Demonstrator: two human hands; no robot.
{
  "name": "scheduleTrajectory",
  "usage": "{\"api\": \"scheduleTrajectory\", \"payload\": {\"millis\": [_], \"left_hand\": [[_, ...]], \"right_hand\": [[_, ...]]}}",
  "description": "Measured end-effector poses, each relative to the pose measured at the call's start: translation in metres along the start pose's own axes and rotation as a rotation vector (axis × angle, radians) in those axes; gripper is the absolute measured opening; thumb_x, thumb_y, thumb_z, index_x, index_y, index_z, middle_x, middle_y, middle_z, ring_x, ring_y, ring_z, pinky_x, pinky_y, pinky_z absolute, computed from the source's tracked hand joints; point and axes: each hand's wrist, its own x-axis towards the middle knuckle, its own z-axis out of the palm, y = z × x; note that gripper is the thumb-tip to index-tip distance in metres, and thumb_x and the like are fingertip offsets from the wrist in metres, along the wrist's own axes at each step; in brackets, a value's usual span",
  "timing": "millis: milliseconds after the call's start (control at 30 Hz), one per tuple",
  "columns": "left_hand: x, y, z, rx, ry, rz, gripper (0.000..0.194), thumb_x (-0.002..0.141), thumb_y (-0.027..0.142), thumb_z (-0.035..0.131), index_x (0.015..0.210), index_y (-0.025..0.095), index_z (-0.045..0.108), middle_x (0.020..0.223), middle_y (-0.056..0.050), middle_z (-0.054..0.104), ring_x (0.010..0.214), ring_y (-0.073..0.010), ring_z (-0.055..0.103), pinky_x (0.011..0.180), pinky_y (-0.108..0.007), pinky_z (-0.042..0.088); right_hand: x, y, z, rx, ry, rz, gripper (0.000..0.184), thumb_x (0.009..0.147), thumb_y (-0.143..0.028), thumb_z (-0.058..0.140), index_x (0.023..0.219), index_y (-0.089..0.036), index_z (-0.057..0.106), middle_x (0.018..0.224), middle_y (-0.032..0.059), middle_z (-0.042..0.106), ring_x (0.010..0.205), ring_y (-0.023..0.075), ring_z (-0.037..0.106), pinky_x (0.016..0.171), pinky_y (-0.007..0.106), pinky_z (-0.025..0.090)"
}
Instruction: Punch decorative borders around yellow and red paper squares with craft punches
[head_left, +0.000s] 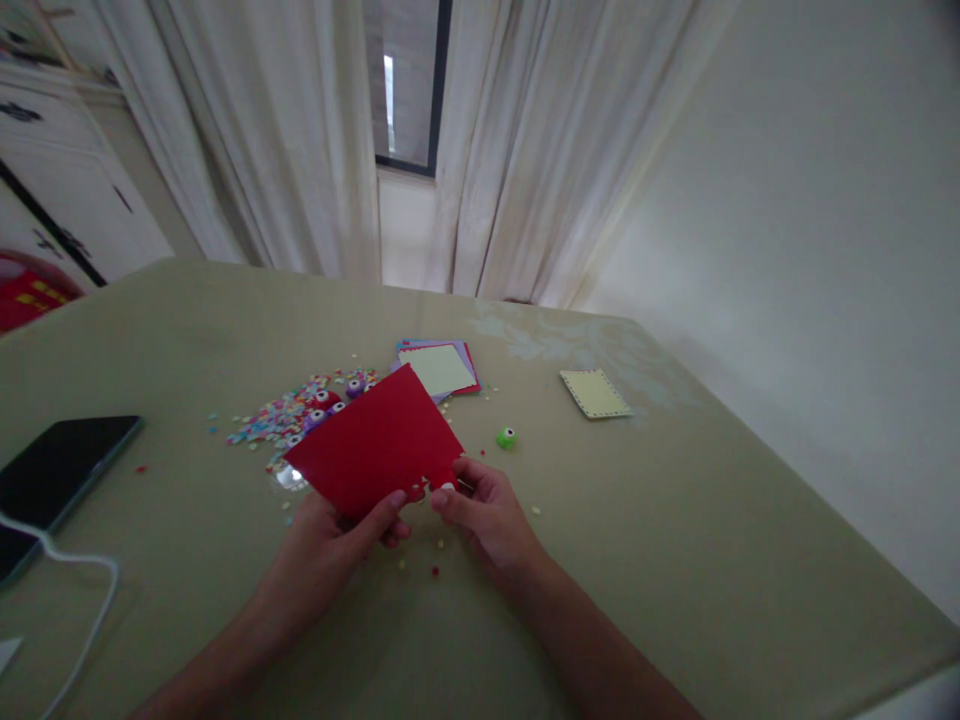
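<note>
A sheet of red paper (379, 440) is held up at a slant above the table, between my two hands. My left hand (341, 545) grips its lower edge, thumb on the front and fingers behind. At the lower right corner, my right hand (487, 505) pinches the sheet between thumb and fingers. Between the two thumbs the edge looks uneven, with small pale specks; I cannot tell exactly what is there. A few tiny red and cream bits (435, 571) lie on the table below my hands.
Behind the sheet is a pile of small pastel pieces (274, 418) with purple and red eyeball-like balls (355, 387). A green one (507, 437), stacked coloured cards (437, 368) and a pale yellow card (596, 393) lie rightward. At left are a tablet (67, 460) and white cable (105, 562).
</note>
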Motion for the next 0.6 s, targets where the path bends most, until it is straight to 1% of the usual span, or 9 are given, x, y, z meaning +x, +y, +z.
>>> {"api": "scheduleTrajectory", "payload": {"millis": [167,267,333,433,500,600], "left_hand": [[0.001,-0.011,-0.002,0.019,-0.006,0.036,0.040,0.070,0.057,0.086,0.081,0.019,0.082,0.063,-0.010,0.080,0.055,-0.0269,0.075,0.052,-0.032,0.060],[-0.001,-0.008,-0.001,-0.004,0.000,0.017,0.042,0.066,0.057,0.088,0.083,0.020,0.082,0.063,-0.010,0.080,0.054,-0.0274,0.075,0.051,-0.033,0.060],[-0.002,-0.003,0.001,-0.030,0.005,0.004,0.039,0.062,0.054,0.090,0.079,0.021,0.082,0.060,-0.008,0.078,0.052,-0.0274,0.074,0.048,-0.033,0.059],[-0.003,0.003,0.004,-0.043,-0.019,0.007,0.033,0.061,0.051,0.089,0.075,0.022,0.082,0.054,-0.006,0.075,0.048,-0.0263,0.071,0.046,-0.032,0.057],[-0.003,0.003,0.005,-0.032,-0.035,0.013,0.033,0.063,0.051,0.087,0.077,0.022,0.084,0.052,-0.006,0.074,0.048,-0.0259,0.071,0.046,-0.032,0.057],[-0.002,-0.001,0.004,-0.008,-0.058,0.003,0.037,0.065,0.052,0.085,0.083,0.020,0.084,0.055,-0.006,0.076,0.050,-0.0257,0.072,0.048,-0.032,0.059]], "right_hand": [[-0.002,-0.003,0.003,-0.070,-0.002,-0.014,0.046,0.057,-0.038,0.104,0.092,-0.021,0.079,0.093,0.0013,0.079,0.082,0.0182,0.070,0.082,0.030,0.054],[-0.002,-0.003,0.005,-0.067,-0.020,-0.012,0.046,0.059,-0.039,0.103,0.095,-0.020,0.081,0.095,0.0026,0.079,0.084,0.0191,0.070,0.083,0.031,0.053],[-0.001,-0.002,0.003,-0.074,-0.017,-0.040,0.045,0.062,-0.043,0.101,0.094,-0.020,0.081,0.090,0.0022,0.077,0.076,0.0168,0.065,0.075,0.029,0.051],[0.001,0.001,-0.002,-0.088,0.013,-0.084,0.041,0.068,-0.050,0.098,0.086,-0.018,0.078,0.073,-0.0020,0.067,0.060,0.0109,0.048,0.059,0.025,0.037],[0.002,0.002,-0.005,-0.078,0.018,-0.083,0.042,0.070,-0.053,0.097,0.083,-0.018,0.077,0.068,-0.0037,0.061,0.058,0.0096,0.042,0.056,0.024,0.032],[0.003,0.003,-0.006,-0.060,0.013,-0.044,0.045,0.067,-0.054,0.098,0.084,-0.018,0.077,0.068,-0.0032,0.061,0.060,0.0100,0.045,0.058,0.024,0.033]]}}
